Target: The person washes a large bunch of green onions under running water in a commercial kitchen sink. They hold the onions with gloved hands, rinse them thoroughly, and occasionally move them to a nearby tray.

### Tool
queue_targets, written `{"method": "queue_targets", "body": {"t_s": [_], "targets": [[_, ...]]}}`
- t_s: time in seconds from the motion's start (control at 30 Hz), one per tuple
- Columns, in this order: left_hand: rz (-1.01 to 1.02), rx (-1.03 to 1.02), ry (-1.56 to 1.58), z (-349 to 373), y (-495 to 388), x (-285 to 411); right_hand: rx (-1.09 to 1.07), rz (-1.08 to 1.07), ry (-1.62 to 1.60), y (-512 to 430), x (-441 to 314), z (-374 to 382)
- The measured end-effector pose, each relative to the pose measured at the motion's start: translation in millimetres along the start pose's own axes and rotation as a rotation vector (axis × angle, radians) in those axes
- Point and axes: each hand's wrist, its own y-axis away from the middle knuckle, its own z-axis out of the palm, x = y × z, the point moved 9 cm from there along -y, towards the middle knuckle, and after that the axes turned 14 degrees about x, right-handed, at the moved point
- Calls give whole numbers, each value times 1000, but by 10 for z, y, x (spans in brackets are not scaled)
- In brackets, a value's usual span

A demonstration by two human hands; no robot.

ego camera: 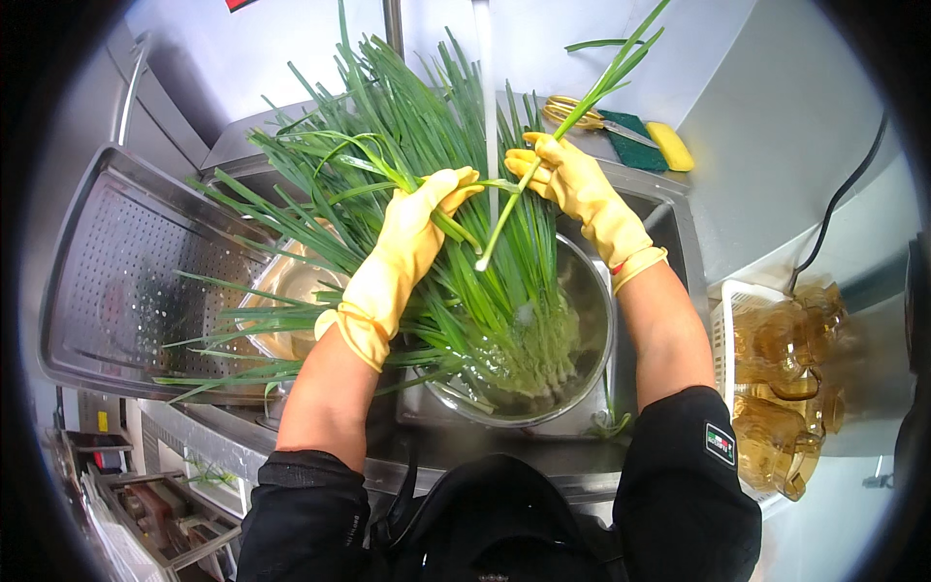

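My left hand (411, 233), in a yellow rubber glove, grips a green stalk (393, 171) with drooping leaves. My right hand (585, 193), gloved alike, holds a single long stalk (502, 229), perhaps a garlic green, slanting with its white root end down to the left. Beneath both hands, a large heap of similar greens (407, 102) leans out of a round metal pot (609, 320), root ends under water. A stream of water (491, 109) falls between my hands onto the heap.
The pot stands in a steel sink (665, 225). A perforated steel tray (153, 269) and a plastic container (280, 276) are at left. Scissors (618, 131), a green scouring pad (633, 145) and a yellow sponge (670, 147) lie behind. Amber pitchers (778, 349) fill a white basket (720, 349) at right.
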Motion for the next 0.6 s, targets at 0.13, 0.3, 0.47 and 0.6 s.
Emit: {"method": "queue_targets", "body": {"t_s": [0.13, 0.3, 0.47, 0.6], "targets": [[-38, 42, 10, 40, -107, -198, -21, -14, -113, -29, 29, -2], [-5, -4, 22, 177, -192, -273, -130, -31, -43, 81, 220, 179], [6, -96, -207, 155, -205, -203, -423, 60, 41, 270, 409, 471], [33, -178, -219, 169, -93, -82, -430, 49, 6, 297, 390, 522]]}}
